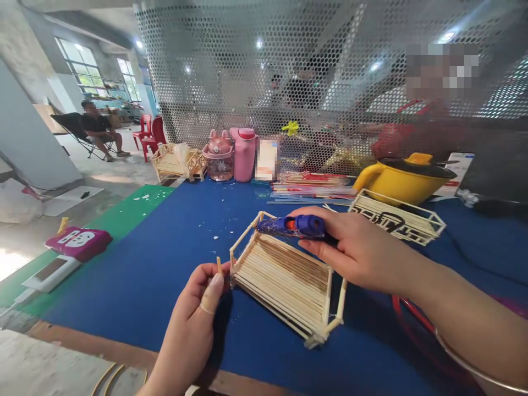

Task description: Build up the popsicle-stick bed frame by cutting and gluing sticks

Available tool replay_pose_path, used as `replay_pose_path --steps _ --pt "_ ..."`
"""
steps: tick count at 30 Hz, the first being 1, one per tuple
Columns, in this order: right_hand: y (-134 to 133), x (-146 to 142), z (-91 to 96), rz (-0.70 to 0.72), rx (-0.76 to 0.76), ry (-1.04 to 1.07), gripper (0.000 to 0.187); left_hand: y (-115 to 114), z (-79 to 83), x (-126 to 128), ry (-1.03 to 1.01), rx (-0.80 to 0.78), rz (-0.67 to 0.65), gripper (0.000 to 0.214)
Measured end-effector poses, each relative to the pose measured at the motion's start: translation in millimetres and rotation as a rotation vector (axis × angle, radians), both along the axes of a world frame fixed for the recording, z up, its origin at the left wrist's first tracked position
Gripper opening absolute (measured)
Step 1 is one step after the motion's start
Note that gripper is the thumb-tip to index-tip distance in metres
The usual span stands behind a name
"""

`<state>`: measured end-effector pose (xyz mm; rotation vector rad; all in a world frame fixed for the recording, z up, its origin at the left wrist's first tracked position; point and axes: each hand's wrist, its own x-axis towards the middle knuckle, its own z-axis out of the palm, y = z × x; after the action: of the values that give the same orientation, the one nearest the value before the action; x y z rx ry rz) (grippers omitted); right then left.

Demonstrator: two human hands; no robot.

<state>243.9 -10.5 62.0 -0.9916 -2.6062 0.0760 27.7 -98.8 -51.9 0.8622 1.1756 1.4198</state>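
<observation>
A small tray built of pale wooden sticks (284,275) lies on the blue table in front of me, with a low stick railing around it. My right hand (350,242) is closed on a blue glue gun (303,226), whose nozzle end is over the tray's far left corner. Beside the near left corner, my left hand (202,308) pinches a short piece of wooden stick (219,265) between thumb and fingers, a bandage-like strip round its thumb. Whether the left fingers also touch the railing, I cannot tell.
Behind the tray lie bundled sticks (309,187), a second stick tray (396,217) and a yellow pot (406,179). Pink bottles (245,155) stand against the perforated metal screen (231,66). A purple case (78,243) sits at left. People are beyond.
</observation>
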Motion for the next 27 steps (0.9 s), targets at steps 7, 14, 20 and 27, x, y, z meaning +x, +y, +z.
replay_pose_path --steps 7,14,20,27 --pt "-0.5 4.2 -1.9 -0.035 0.024 -0.024 0.027 -0.1 -0.6 -0.8 0.012 0.011 -0.02 0.029" --pt "0.3 4.3 -2.6 -0.022 0.033 -0.011 0.023 0.5 0.9 -0.1 0.008 0.021 0.0 0.029" --pt "0.2 4.0 -2.4 -0.028 -0.006 -0.01 0.022 0.6 1.0 0.1 -0.007 0.022 0.01 0.029" --pt "0.5 1.5 -0.1 -0.048 -0.011 -0.036 0.025 -0.2 0.2 -0.6 0.02 0.009 0.001 0.029"
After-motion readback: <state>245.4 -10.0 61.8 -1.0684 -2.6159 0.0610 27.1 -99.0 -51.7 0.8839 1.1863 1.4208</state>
